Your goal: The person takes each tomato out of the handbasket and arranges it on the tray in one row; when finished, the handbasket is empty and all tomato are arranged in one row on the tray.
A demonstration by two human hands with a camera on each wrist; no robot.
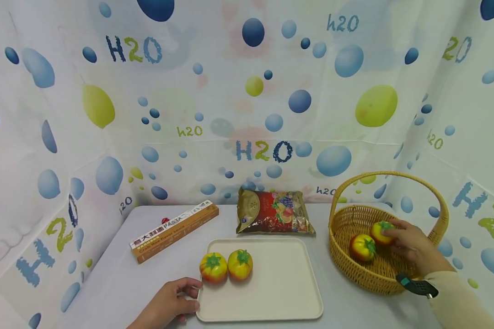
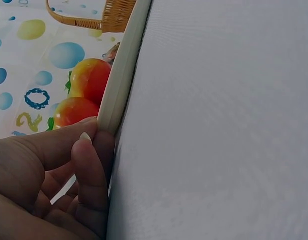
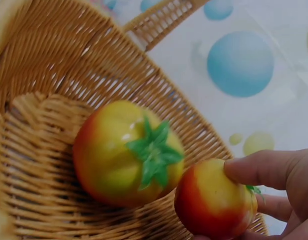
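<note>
One pasta box [image 1: 174, 232] lay aslant on the white table [image 1: 119, 283], at ten o'clock from the cream tray [image 1: 284, 290]. The left hand [image 1: 169, 301] was found between eight and nine o'clock of the tray, its thumb and finger curled and clamped on the rim. On the tray, a first tomato [image 1: 213, 268] and a second tomato [image 1: 240, 265] sat side by side near ten o'clock, green caps showing; the tray's right part bore nothing. A red and gold bag [image 1: 273, 212] lay just past the tray's far edge, near twelve o'clock. Between two and three o'clock stood a wicker basket [image 1: 354, 278], handle raised. Inside it rested a loose tomato [image 1: 362, 247]; just beside that, at about two o'clock, was a held tomato [image 1: 381, 232], pinched between the thumb and fingers of the right hand [image 1: 413, 246]. Whether its underside bore on the wicker could not be told. In this inspector's judgement, the step in hand was a transfer of one tomato between basket and tray, its direction not determinable. The next move, on that reading, called for a firm pinch, a steadied tray, and clearance from the handle.
</note>
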